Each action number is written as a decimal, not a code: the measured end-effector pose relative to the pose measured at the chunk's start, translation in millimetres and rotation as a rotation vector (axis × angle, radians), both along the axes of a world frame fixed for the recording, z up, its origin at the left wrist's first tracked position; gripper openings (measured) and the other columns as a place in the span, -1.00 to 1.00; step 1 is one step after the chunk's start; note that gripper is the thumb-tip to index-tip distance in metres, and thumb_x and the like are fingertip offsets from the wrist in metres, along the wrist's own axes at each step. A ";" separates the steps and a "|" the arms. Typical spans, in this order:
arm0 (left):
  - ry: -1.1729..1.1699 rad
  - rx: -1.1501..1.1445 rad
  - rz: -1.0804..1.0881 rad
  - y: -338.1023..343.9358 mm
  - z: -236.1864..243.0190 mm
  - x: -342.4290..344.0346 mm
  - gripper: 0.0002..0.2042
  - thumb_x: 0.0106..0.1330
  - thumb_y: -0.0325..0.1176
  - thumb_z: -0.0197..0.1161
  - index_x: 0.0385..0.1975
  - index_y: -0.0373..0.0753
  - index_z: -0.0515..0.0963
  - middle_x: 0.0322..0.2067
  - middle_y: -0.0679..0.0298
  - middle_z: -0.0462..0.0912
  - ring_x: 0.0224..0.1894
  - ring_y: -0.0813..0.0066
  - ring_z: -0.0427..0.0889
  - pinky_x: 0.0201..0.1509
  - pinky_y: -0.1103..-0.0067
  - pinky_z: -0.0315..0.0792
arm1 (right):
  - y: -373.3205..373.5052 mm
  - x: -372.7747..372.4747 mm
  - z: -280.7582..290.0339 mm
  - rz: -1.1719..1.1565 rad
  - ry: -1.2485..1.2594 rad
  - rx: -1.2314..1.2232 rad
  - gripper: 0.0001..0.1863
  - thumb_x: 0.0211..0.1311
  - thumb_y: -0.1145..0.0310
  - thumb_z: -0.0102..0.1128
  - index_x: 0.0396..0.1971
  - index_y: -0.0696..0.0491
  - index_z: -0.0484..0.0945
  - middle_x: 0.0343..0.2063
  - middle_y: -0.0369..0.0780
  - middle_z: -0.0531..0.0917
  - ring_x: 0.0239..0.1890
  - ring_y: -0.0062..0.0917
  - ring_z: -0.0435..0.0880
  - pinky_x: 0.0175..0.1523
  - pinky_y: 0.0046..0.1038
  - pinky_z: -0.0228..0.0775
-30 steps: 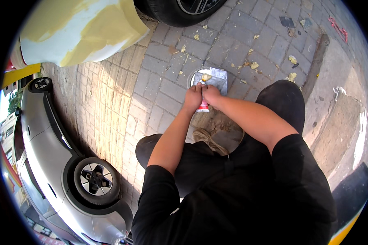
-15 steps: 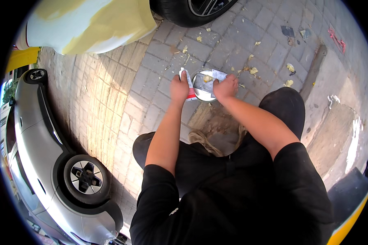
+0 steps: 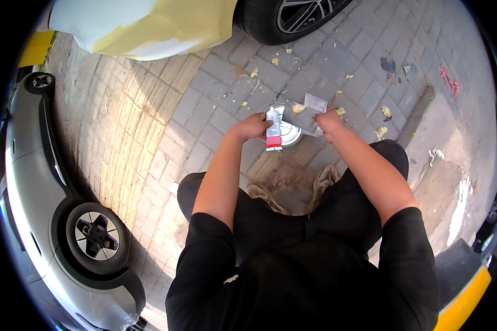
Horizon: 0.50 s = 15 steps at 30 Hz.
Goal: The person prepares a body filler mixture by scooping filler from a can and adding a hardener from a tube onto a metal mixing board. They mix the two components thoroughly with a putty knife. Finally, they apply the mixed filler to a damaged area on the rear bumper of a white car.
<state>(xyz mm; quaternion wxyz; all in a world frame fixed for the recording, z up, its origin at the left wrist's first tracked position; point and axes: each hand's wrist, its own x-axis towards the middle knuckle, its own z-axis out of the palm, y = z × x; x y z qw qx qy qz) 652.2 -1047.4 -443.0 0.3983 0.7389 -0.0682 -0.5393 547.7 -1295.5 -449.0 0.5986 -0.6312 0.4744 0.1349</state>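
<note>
My left hand (image 3: 252,126) is closed around a white tube (image 3: 273,127) with a red band at its lower end; its narrow tip points away from me. My right hand (image 3: 329,121) pinches the right side of a thin grey flat sheet (image 3: 306,122), perhaps a putty spreader. On the sheet sits a small yellowish blob (image 3: 299,108). A pale, whitish flat piece (image 3: 315,102) shows at its far edge. Below both hands is a round silver tin (image 3: 291,135), partly covered by the tube and the sheet.
Yellow scraps (image 3: 381,132) lie over the grey paving. Ahead is a car's white bumper patched with yellowish filler (image 3: 171,27), beside a black tyre (image 3: 259,25). A silver car (image 3: 36,182) stands at left. A concrete kerb (image 3: 422,107) runs at right.
My hands have drawn apart, the right one carrying the sheet rightward off part of the tin. The tube has turned more upright in my left hand. The whole view has shifted slightly.
</note>
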 end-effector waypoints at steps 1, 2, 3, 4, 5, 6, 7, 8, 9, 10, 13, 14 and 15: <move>0.015 -0.028 -0.068 -7.5 -4.7 -1.0 -0.72 0.40 -0.29 0.08 -0.11 -0.43 0.47 -0.26 0.07 0.63 -0.32 0.38 0.67 -0.25 0.47 0.59 | -16.7 1.1 -1.8 0.019 0.010 -0.019 -0.57 0.11 0.48 0.28 0.00 0.23 0.41 -0.15 -0.10 0.61 -0.13 -0.36 0.58 -0.07 -0.29 0.42; -0.028 0.026 -0.114 -15.2 -0.7 -1.0 -0.74 0.36 -0.31 0.13 -0.20 -0.45 0.50 -0.34 0.08 0.64 -0.36 0.41 0.67 -0.26 0.49 0.59 | -27.6 2.4 15.9 0.020 -0.074 0.025 -0.60 0.15 0.52 0.23 0.01 0.22 0.42 -0.13 -0.12 0.61 -0.11 -0.37 0.58 -0.05 -0.30 0.42; -0.045 0.036 -0.113 -21.1 0.9 -0.8 -0.74 0.35 -0.30 0.15 -0.24 -0.45 0.51 -0.38 0.09 0.64 -0.38 0.41 0.67 -0.27 0.49 0.58 | -39.9 2.4 35.3 0.022 -0.158 0.068 -0.63 0.20 0.55 0.18 0.02 0.20 0.42 -0.11 -0.13 0.61 -0.08 -0.39 0.58 -0.03 -0.32 0.42; -0.061 0.047 -0.109 -24.9 -0.5 -0.9 -0.74 0.34 -0.30 0.16 -0.27 -0.45 0.52 -0.43 0.10 0.64 -0.40 0.42 0.66 -0.28 0.50 0.58 | -44.7 5.1 65.5 -0.018 -0.226 0.177 -0.65 0.23 0.56 0.15 0.02 0.20 0.42 -0.09 -0.15 0.61 -0.06 -0.41 0.59 -0.01 -0.34 0.43; -0.077 0.057 -0.103 -27.6 -0.5 -1.0 -0.74 0.33 -0.30 0.17 -0.31 -0.45 0.53 -0.47 0.11 0.64 -0.42 0.42 0.66 -0.29 0.50 0.58 | -49.0 6.7 96.7 -0.056 -0.294 0.286 -0.67 0.25 0.58 0.12 0.02 0.19 0.41 -0.08 -0.17 0.61 -0.05 -0.43 0.59 0.02 -0.35 0.43; -0.073 0.085 -0.103 -31.0 4.3 0.4 -0.69 0.33 -0.22 0.19 -0.41 -0.43 0.53 -0.56 0.12 0.63 -0.45 0.41 0.65 -0.34 0.46 0.54 | -56.1 7.3 122.3 -0.052 -0.326 0.358 -0.67 0.26 0.57 0.12 0.03 0.19 0.41 -0.07 -0.18 0.61 -0.04 -0.44 0.60 0.03 -0.36 0.44; -0.249 0.122 -0.212 -30.5 7.1 0.8 -0.67 0.33 -0.19 0.18 -0.42 -0.42 0.53 -0.57 0.13 0.62 -0.47 0.41 0.64 -0.36 0.44 0.53 | -63.5 7.5 145.7 -0.046 -0.359 0.432 -0.67 0.26 0.57 0.13 0.03 0.19 0.41 -0.07 -0.19 0.61 -0.03 -0.46 0.60 0.05 -0.37 0.45; -0.433 0.158 -0.322 -30.0 11.4 4.1 -0.65 0.33 -0.15 0.18 -0.43 -0.40 0.53 -0.58 0.14 0.62 -0.48 0.41 0.64 -0.38 0.42 0.51 | -68.4 6.3 162.8 -0.041 -0.399 0.502 -0.67 0.27 0.56 0.13 0.03 0.19 0.41 -0.06 -0.19 0.61 -0.02 -0.47 0.60 0.07 -0.38 0.46; -0.622 0.194 -0.426 -29.1 17.0 5.3 -0.63 0.33 -0.12 0.17 -0.44 -0.39 0.53 -0.59 0.15 0.61 -0.49 0.41 0.63 -0.40 0.41 0.49 | -67.8 -1.8 176.2 -0.045 -0.399 0.544 -0.66 0.27 0.55 0.14 0.04 0.18 0.41 -0.06 -0.20 0.61 -0.02 -0.47 0.61 0.08 -0.38 0.46; -0.679 0.172 -0.337 -26.4 17.4 5.1 -0.59 0.34 -0.05 0.14 -0.45 -0.38 0.53 -0.59 0.15 0.62 -0.49 0.38 0.63 -0.40 0.37 0.48 | -71.0 -2.2 189.9 -0.034 -0.421 0.584 -0.66 0.27 0.53 0.15 0.04 0.16 0.41 -0.05 -0.21 0.61 -0.01 -0.48 0.61 0.10 -0.38 0.46; -0.385 -0.045 0.074 -36.7 72.7 8.5 -0.39 0.39 0.18 -0.06 -0.25 -0.39 0.58 -0.46 0.07 0.63 -0.40 0.16 0.61 -0.28 0.32 0.48 | -60.5 -1.0 223.8 -0.022 -0.487 0.716 -0.60 0.23 0.52 0.20 0.08 0.14 0.40 0.02 -0.22 0.58 0.10 -0.46 0.54 0.20 -0.38 0.35; -0.167 -0.331 0.209 -37.9 94.2 10.7 -0.33 0.40 0.22 -0.16 -0.14 -0.40 0.54 -0.33 0.11 0.64 -0.32 0.19 0.61 -0.22 0.35 0.47 | -56.4 -1.1 234.7 -0.018 -0.535 0.748 -0.59 0.24 0.52 0.19 0.09 0.15 0.39 0.01 -0.20 0.58 0.09 -0.46 0.55 0.19 -0.38 0.37; 0.071 -0.606 0.331 -34.4 114.6 7.7 -0.26 0.41 0.26 -0.26 -0.02 -0.41 0.51 -0.19 0.14 0.64 -0.23 0.23 0.61 -0.16 0.38 0.46 | -53.8 -3.5 240.7 0.015 -0.555 0.737 -0.61 0.26 0.51 0.17 0.08 0.18 0.39 0.00 -0.19 0.59 0.07 -0.47 0.56 0.16 -0.39 0.39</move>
